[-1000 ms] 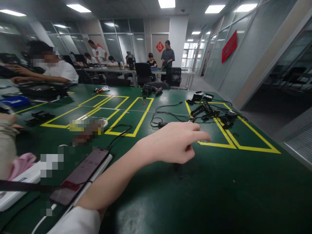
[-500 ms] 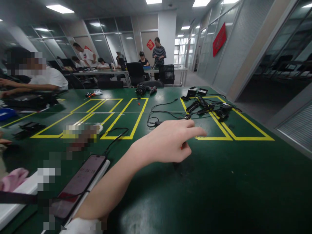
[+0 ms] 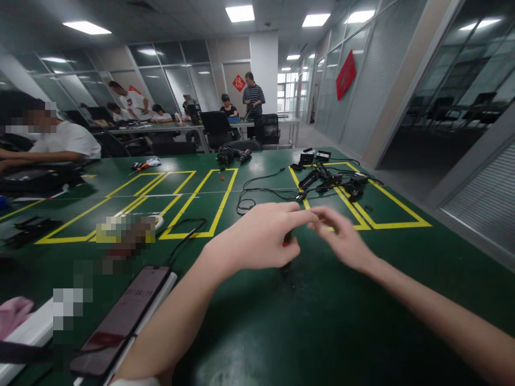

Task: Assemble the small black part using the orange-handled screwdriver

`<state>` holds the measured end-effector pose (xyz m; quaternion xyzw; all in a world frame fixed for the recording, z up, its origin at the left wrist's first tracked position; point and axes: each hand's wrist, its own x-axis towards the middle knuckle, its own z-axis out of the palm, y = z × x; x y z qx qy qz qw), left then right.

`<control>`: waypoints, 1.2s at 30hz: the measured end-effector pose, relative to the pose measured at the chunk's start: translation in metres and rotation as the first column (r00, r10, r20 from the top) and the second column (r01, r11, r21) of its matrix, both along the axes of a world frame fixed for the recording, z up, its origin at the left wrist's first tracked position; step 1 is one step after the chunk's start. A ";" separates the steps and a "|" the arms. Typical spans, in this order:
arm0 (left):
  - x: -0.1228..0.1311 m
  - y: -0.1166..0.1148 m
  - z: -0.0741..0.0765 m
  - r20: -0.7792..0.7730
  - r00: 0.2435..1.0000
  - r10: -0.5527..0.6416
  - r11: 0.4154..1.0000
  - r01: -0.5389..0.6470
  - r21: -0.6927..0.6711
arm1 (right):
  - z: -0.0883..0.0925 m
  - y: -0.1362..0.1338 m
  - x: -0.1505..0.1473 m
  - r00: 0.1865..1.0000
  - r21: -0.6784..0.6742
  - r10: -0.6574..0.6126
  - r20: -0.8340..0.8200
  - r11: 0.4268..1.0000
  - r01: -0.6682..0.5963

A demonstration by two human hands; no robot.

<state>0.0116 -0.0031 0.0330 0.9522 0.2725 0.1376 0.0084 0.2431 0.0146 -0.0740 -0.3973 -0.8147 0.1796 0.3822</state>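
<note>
My left hand (image 3: 257,236) reaches over the green table, its index finger stretched to the right and the other fingers curled. In its curl shows part of a small red-and-black object (image 3: 286,242); most of it is hidden, so its kind is unclear. My right hand (image 3: 344,238) comes in from the right, its fingertips meeting or nearly meeting my left index finger. Its fingers are half bent and a little apart, with nothing visible in them. Beside my left forearm lies a phone (image 3: 124,316) with a lit screen.
On the green table (image 3: 362,321), black parts and cables (image 3: 322,179) lie at the far right among yellow tape outlines. A thin black cable (image 3: 257,188) curls behind my hands. A power drill (image 3: 244,155) lies at the back edge. A person in white (image 3: 76,136) sits at left.
My right hand has come into view from the right and reached my left index fingertip. My left hand keeps its pose; the whole view has shifted slightly.
</note>
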 end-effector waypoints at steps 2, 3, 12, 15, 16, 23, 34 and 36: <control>0.000 0.000 0.001 0.000 1.000 0.004 1.000 -0.004 -0.003 | -0.019 -0.002 -0.011 0.990 -0.146 0.139 0.024 0.980 -0.134; 0.000 0.000 0.001 -0.002 1.000 0.012 1.000 -0.012 -0.004 | -0.029 -0.002 -0.016 0.978 -0.225 0.206 0.039 0.955 -0.192; -0.001 0.003 -0.001 -0.001 1.000 -0.002 0.999 0.001 -0.050 | -0.077 0.003 -0.037 0.975 -0.237 0.219 0.024 0.949 -0.207; 0.000 0.004 -0.001 0.008 1.000 0.003 0.997 -0.002 -0.073 | -0.080 0.003 -0.037 0.974 -0.217 0.225 0.016 0.952 -0.216; 0.000 0.004 -0.001 0.008 1.000 0.005 0.997 -0.005 -0.082 | -0.081 0.004 -0.037 0.973 -0.221 0.229 0.012 0.950 -0.221; -0.004 0.004 0.000 0.029 1.000 0.005 0.996 -0.002 -0.090 | -0.077 0.003 -0.036 0.972 -0.227 0.230 0.041 0.950 -0.215; -0.002 -0.001 0.003 -0.015 0.999 0.038 0.997 -0.039 -0.062 | -0.079 0.004 -0.037 0.976 -0.223 0.218 0.017 0.952 -0.209; 0.000 -0.001 0.002 -0.026 0.999 0.030 0.998 -0.031 -0.063 | -0.080 0.003 -0.037 0.977 -0.241 0.214 0.008 0.948 -0.206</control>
